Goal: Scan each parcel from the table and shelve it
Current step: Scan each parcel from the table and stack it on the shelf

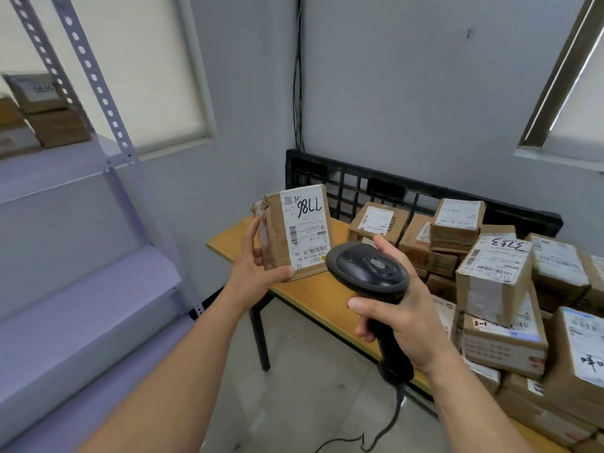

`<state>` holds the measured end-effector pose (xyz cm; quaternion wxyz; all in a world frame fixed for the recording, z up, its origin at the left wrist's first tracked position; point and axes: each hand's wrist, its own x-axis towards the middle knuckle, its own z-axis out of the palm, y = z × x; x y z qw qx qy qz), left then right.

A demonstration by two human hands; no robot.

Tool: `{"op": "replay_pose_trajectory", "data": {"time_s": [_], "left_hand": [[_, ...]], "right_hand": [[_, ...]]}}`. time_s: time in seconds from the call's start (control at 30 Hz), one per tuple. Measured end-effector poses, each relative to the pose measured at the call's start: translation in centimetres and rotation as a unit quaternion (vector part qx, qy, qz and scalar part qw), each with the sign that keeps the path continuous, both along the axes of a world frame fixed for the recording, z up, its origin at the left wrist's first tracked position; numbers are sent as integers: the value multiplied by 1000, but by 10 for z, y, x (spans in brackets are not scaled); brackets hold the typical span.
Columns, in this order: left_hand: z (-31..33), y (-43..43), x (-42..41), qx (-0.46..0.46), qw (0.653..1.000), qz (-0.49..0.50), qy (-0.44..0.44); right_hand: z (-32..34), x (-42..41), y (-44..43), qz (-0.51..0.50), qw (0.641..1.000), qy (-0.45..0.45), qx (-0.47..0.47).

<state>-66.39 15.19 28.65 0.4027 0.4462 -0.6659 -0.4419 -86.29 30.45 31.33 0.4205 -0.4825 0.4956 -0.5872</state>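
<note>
The left hand [258, 266] held the parcel [295, 232] upright above the counter [313, 289], thumb under it, fingers [250, 235] spread along its side. The right hand [398, 308] gripped the barcode scanner [367, 273].

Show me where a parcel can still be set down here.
Free: the left end of the table, between its corner and the parcel pile; the shelf boards below the stored boxes. Crowded: everything rightward on the table, parcels stacked on parcels.

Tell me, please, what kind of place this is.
Probably a parcel depot or mail room: labelled cardboard parcels piled on a table, a metal shelving rack holding more boxes, and a barcode scanner in the right hand.
</note>
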Motion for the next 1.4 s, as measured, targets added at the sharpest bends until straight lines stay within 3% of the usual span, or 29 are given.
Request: {"op": "replay_pose_trajectory", "data": {"time_s": [0.5,1.03,1.4], "left_hand": [[9,69,160,-5,982,158,102],[20,149,412,-39,955,284,71],[20,184,536,-43,909,410,58]], "right_hand": [[19,141,-20,132,990,28,-46],[23,392,-2,241,968,21,-61],[23,523,-14,351,934,37,-49]]}}
